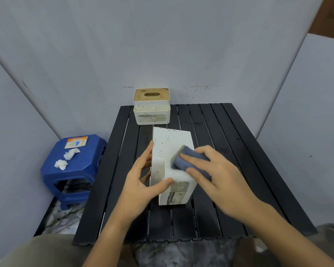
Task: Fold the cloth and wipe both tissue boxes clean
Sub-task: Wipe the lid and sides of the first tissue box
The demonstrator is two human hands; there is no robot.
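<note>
A white tissue box point(170, 143) speckled with brown spots lies on its side in the middle of the black slatted table point(229, 151). My left hand point(141, 182) grips its left side, thumb across the near end. My right hand point(214, 174) presses a folded blue-grey cloth point(183, 160) onto the box's upward face, fingers laid over the cloth. A second white tissue box point(151, 110) with a wooden slotted lid stands upright at the table's far edge, also spotted.
A blue plastic stool point(69, 170) stands left of the table, carrying two crumpled white tissues point(66, 158) and a small orange-and-white packet point(76, 142). Grey walls close in behind and on both sides. My knees are under the table's near edge.
</note>
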